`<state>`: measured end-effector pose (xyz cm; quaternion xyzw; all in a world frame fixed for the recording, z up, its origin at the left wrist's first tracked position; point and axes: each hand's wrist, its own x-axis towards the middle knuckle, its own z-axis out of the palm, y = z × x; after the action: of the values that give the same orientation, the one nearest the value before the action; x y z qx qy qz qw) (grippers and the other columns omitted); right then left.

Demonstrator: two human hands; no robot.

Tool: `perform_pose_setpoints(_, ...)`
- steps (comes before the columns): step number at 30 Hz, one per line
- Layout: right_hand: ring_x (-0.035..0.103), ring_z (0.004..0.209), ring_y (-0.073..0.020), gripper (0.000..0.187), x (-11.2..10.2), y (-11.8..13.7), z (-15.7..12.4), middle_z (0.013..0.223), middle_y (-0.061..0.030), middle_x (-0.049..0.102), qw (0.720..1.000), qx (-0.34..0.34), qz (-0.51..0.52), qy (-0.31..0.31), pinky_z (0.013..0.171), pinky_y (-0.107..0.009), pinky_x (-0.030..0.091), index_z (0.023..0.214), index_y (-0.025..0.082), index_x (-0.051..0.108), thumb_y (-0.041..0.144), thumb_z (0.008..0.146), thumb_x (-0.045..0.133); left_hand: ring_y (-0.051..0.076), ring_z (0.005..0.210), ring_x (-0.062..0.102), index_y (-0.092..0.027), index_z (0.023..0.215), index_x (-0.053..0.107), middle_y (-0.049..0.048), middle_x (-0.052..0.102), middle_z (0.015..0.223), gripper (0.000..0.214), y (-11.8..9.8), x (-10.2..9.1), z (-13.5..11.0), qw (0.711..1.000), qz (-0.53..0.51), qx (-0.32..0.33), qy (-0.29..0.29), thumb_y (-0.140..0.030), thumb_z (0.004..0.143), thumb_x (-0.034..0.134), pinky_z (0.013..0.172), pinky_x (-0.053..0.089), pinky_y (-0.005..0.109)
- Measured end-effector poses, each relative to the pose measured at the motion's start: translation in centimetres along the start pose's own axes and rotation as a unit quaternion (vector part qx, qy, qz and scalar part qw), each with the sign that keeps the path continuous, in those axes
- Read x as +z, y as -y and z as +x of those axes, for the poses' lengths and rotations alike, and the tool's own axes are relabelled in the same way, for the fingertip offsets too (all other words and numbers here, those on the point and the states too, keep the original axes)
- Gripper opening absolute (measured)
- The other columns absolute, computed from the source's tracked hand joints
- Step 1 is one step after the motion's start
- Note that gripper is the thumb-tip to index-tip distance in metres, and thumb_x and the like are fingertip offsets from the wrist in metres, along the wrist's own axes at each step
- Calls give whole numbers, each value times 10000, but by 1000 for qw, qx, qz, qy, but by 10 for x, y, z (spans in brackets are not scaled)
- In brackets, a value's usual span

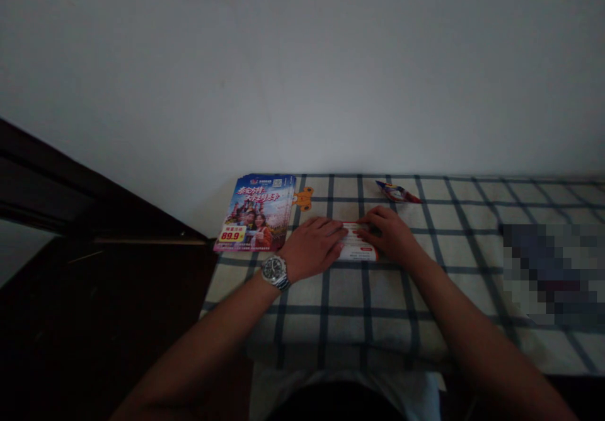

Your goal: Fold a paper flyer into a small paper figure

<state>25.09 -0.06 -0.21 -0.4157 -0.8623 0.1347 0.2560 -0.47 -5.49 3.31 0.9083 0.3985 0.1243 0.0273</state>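
Brochure stack point(254, 213) and wall point(302, 74) bound passage over the plaid bedspread point(345, 320).

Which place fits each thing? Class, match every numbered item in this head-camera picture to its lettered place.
Things:
1. metal wristwatch
2. stack of colourful brochures
3. white and red leaflet
4. small shiny packet

Places:
A. under the fingertips of the left hand and right hand
B. on the left wrist
C. near the far edge of the checked cloth
D. to the left of the left hand, at the cloth's left end

Pairs: 1-B, 2-D, 3-A, 4-C
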Motion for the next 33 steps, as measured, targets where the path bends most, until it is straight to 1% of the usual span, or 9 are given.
perform_pose_setpoints(3, 604, 955, -262, 163, -1, 2, 0, 1025, -83, 650, 1000, -6, -1, 1, 860, -413, 511, 1081, 225, 722, 287, 938, 674, 249, 1252, 544, -207, 1348, 593, 78, 618, 1359, 359, 0, 0, 0, 1000, -6, 2, 1, -334, 1055, 427, 1119, 404, 445)
perform_pose_setpoints(9, 642, 955, -255, 176, -11, 12, 1, 1023, -94, 689, 1000, -16, 19, -9, 887, -421, 529, 1052, 218, 723, 260, 1000, 560, 246, 1246, 548, -201, 1360, 588, 69, 624, 1358, 370, 0, -1, 1, 1000, -14, 1, 4, -320, 1056, 414, 1124, 408, 445)
perform_pose_setpoints(12, 667, 955, -242, 191, -15, 18, -1, 1036, -91, 694, 998, -28, 53, 0, 882, -404, 553, 1073, 229, 722, 282, 1009, 550, 245, 1244, 552, -207, 1348, 597, 74, 629, 1349, 361, 0, -2, 1, 1000, -21, -1, 2, -315, 1048, 428, 1116, 416, 449)
perform_pose_setpoints(15, 676, 1012, -244, 213, -14, 23, -3, 1091, -98, 700, 996, -41, 76, 16, 923, -414, 564, 1136, 245, 714, 304, 1014, 550, 241, 1247, 555, -217, 1335, 605, 74, 639, 1326, 351, 0, -3, 0, 1000, -28, 0, -1, -303, 1044, 428, 1113, 421, 446)
perform_pose_setpoints(18, 679, 1060, -251, 229, -11, 26, -4, 1149, -106, 711, 994, -62, 86, 33, 955, -436, 563, 1178, 244, 708, 307, 1003, 576, 243, 1250, 554, -222, 1340, 600, 75, 634, 1328, 354, 1, -2, 0, 1000, -29, -1, -1, -304, 1045, 423, 1114, 421, 450)
perform_pose_setpoints(21, 676, 1091, -263, 203, -8, 27, -4, 1175, -108, 718, 994, -74, 75, 39, 981, -460, 551, 1134, 242, 727, 316, 989, 606, 247, 1252, 552, -220, 1356, 589, 81, 622, 1348, 365, 1, -1, 0, 1000, -30, -3, 1, -311, 1045, 422, 1108, 424, 455)
perform_pose_setpoints(26, 659, 1095, -277, 214, -8, 25, -5, 1187, -114, 704, 994, -78, 57, 55, 983, -476, 540, 1132, 240, 728, 345, 962, 651, 248, 1280, 533, -222, 1375, 578, 76, 591, 1402, 372, 2, 0, 0, 999, -40, -8, 1, -306, 1040, 439, 1129, 413, 454)
perform_pose_setpoints(33, 633, 1115, -294, 242, -7, 25, -6, 1212, -116, 673, 993, -85, 54, 58, 977, -485, 528, 1140, 248, 705, 354, 923, 705, 262, 1272, 535, -225, 1338, 594, 88, 600, 1364, 351, 1, 2, 0, 999, -49, -13, -6, -305, 1014, 486, 1122, 421, 479)
